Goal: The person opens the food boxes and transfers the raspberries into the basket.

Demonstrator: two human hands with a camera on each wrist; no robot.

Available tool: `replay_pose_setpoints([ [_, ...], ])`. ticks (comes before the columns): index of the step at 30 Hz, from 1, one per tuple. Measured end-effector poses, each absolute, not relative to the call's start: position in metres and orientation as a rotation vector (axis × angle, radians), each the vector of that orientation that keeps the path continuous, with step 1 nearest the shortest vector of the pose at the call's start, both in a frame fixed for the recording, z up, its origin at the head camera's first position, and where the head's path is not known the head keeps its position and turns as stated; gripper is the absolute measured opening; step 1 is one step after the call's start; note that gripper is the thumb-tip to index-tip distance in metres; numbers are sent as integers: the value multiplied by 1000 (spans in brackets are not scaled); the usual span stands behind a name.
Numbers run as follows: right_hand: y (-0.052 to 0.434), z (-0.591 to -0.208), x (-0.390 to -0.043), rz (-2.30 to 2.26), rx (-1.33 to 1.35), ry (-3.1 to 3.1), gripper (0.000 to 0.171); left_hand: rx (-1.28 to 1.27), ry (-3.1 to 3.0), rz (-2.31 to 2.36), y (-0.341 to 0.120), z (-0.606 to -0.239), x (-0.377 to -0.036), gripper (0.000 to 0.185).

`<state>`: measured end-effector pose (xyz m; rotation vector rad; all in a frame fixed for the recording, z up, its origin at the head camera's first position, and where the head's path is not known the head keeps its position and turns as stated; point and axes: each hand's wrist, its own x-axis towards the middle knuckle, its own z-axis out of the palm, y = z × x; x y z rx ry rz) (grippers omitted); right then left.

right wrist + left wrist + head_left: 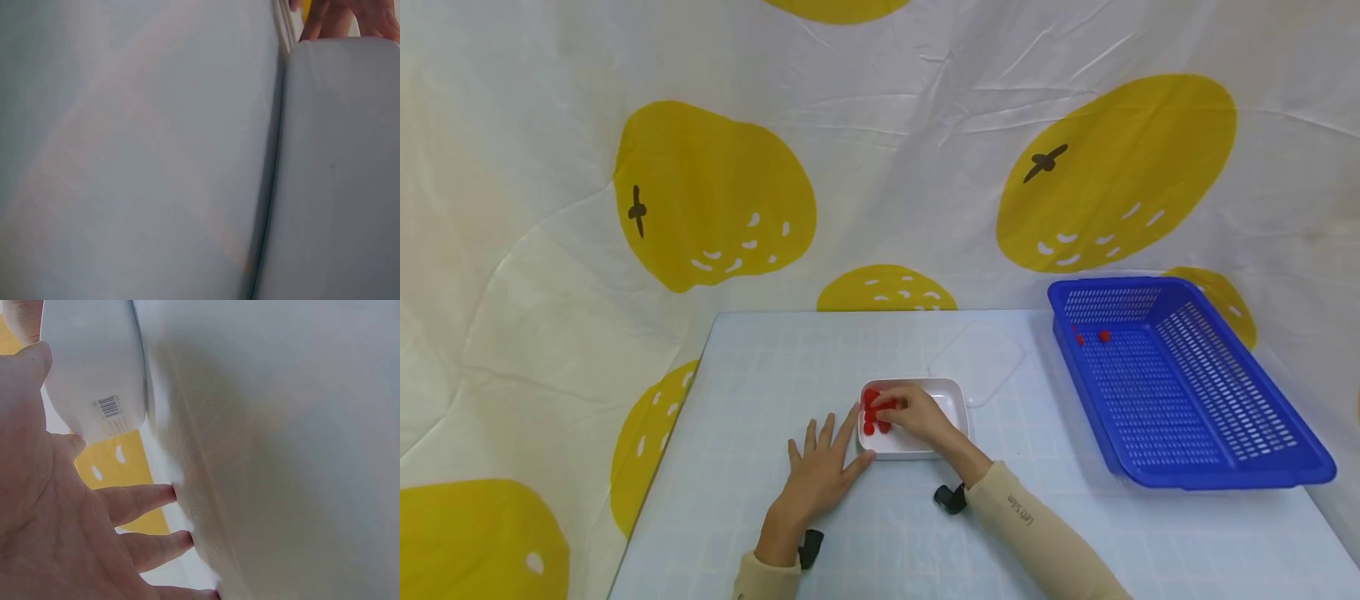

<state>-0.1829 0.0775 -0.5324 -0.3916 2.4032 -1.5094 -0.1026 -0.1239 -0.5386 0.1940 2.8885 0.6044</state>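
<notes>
A small white tray (952, 421) on the table holds several small round red pieces (869, 416), grouped at its left end. Over them reaches my right hand (913, 412), its thumb and forefinger pinching at a red piece (891, 405) that the fingers partly cover. My left hand (822, 473) lies with fingers spread, thumb and forefinger against the tray's left side. In the left wrist view the tray's outer wall (94, 369) bears a barcode beside the thumb. The right wrist view has the tray wall (337, 162) close up, with fingers (334, 22) above its far end.
A blue perforated basket (1116, 433) stands at the right, with a few red pieces (1104, 337) at its far left. Behind the tray lies a thin transparent sheet or lid (1000, 371). A curtain with yellow fruit shapes (715, 196) hangs beyond the table (760, 358).
</notes>
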Motion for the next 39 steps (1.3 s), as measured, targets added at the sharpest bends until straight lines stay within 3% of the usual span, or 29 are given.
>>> replay_pose_setpoints([
  [16,85,-529,-183,-1642,-389,2303,20,186,2885,626,-124,-540,-103,83],
  [25,99,-512,-180,-1760,-227,2205,23,188,2900,594,-123,-539,-102,84],
  [39,136,-480,-181,-1852,-200,2148,30,165,2908,592,-122,-539,-100,85],
])
